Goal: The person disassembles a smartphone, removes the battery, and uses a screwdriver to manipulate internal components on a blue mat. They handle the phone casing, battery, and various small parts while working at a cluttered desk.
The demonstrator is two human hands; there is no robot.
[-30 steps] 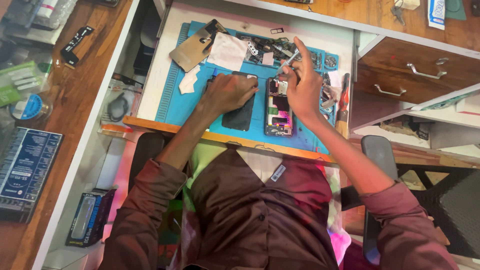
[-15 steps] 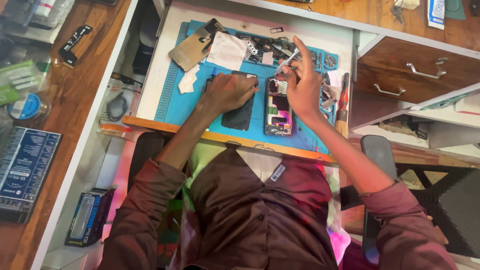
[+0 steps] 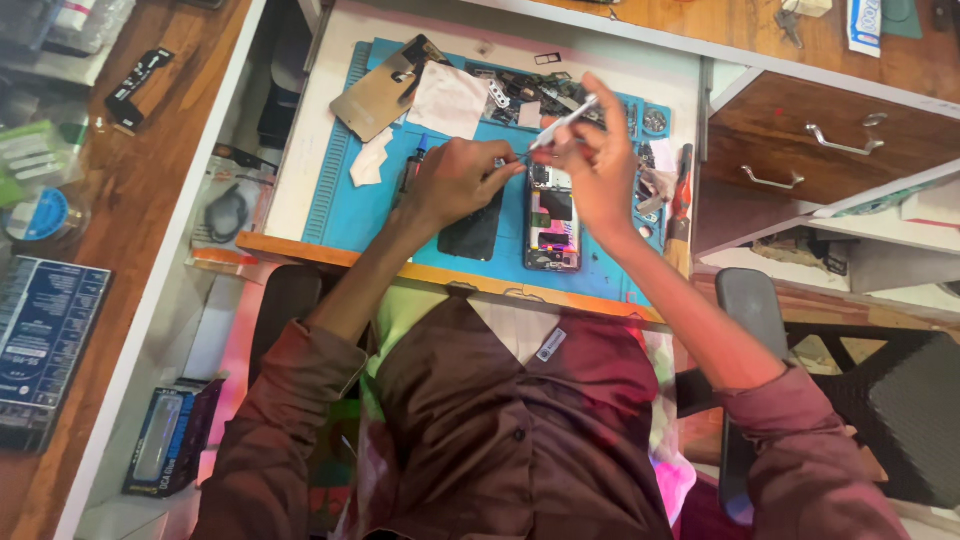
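At frame centre, your right hand (image 3: 598,165) pinches tweezers (image 3: 563,122); your left hand (image 3: 455,180) pinches a tiny part (too small to identify) above the opened phone (image 3: 552,222), still disassembled.

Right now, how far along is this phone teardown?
Done: the back cover is off and set aside, and the phone lies open on the blue mat. In hand: the right hand holds tweezers to a tiny part pinched by the left hand. Left: loose parts lie unfitted.
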